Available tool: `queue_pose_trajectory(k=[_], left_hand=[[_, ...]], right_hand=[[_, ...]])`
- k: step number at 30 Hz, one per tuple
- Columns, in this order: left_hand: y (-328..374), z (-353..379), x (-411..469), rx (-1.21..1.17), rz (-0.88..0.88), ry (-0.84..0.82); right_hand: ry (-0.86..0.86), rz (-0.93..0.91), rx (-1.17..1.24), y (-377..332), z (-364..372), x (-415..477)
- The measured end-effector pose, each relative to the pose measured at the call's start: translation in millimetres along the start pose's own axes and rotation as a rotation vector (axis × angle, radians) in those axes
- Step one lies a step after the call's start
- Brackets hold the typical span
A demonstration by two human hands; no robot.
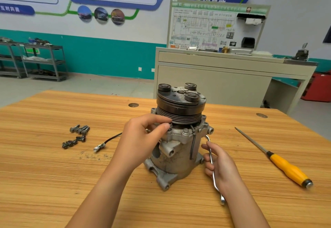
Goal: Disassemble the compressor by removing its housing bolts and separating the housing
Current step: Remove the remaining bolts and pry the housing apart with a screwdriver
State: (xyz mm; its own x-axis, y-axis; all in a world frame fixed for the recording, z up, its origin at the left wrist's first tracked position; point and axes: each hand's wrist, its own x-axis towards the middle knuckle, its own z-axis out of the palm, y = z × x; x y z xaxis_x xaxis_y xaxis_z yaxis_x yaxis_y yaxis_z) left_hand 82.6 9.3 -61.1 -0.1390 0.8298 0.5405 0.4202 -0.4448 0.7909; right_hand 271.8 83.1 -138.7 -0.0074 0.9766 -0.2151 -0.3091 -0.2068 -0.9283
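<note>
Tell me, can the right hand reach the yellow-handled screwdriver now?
Probably yes. The screwdriver lies on the table to the right of the right hand, with only bare wood between. But the hand grips a wrench, so it would likely have to put that down first.

Wrench head hidden behind compressor; left hand pinch contents unseen

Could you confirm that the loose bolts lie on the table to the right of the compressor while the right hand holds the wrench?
Not quite. The head view shows the loose bolts lying on the table to the left of the compressor, not to its right. The right hand does hold the wrench.
</note>
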Motion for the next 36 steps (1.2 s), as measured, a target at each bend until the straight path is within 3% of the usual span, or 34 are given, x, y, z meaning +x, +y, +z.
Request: queue_pose_trajectory(k=[8, 13, 18, 25, 30, 36], left_hand=[[-1, 2, 0, 0.044, 0.044, 0.018], [-1, 2, -3, -0.086, -0.057, -0.028], [0, 10, -3, -0.095, -0.072, 0.061], [1, 22, -5, 0.154, -0.002, 0.202], [-1, 17, -10, 0.024, -0.072, 0.135], [-2, 20, -9, -0.014, -0.138, 0.199]], right_hand=[[-0.010, 0.005, -0.008, 2, 0, 1], [0.000, 0.008, -0.011, 2, -1, 1], [-0.009, 0.004, -0.023, 1, 0, 1], [-0.013, 0.004, -0.028, 0, 1, -1], [-0.023, 0.002, -0.022, 1, 0, 0], [-0.024, 0.001, -0.024, 0, 0, -1]])
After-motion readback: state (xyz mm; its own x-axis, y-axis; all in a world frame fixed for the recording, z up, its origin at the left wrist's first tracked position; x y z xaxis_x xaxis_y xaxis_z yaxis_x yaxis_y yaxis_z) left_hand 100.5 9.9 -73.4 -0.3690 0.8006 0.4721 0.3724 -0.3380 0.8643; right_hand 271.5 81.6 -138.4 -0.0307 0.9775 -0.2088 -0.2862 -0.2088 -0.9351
